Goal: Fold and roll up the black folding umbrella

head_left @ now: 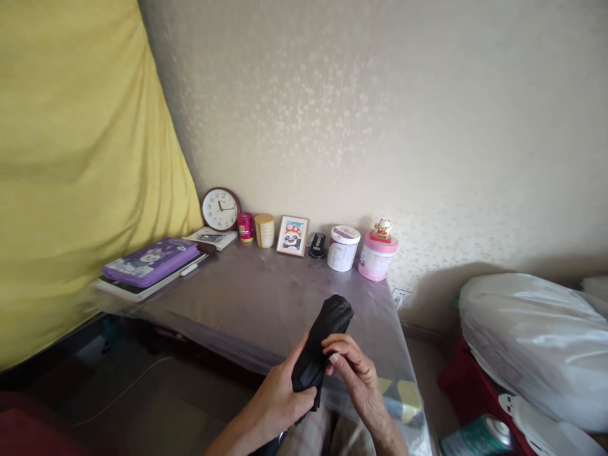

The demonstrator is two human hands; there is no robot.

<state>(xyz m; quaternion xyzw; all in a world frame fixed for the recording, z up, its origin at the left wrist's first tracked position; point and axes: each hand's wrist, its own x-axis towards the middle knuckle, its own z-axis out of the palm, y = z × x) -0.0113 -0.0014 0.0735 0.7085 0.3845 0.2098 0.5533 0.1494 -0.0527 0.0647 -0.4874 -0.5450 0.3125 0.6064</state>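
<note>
A folded black umbrella (pixel 327 323) is held at a slant over the front edge of the table, its rounded end pointing away from me. Wrapped round its lower part is my left hand (pixel 287 396), with the thumb lying across the fabric. On the umbrella's right side my right hand (pixel 354 370) pinches a small dark piece between thumb and fingers, seemingly part of its fabric or strap. The umbrella's near end is partly hidden by my left hand.
The table (pixel 266 297) has a clear plastic cover. Along the wall stand a clock (pixel 221 209), a picture frame (pixel 292 236), a white tub (pixel 342 249) and a pink tub (pixel 377 258). A purple case (pixel 149 261) lies left. A white bag (pixel 536 342) bulges at right.
</note>
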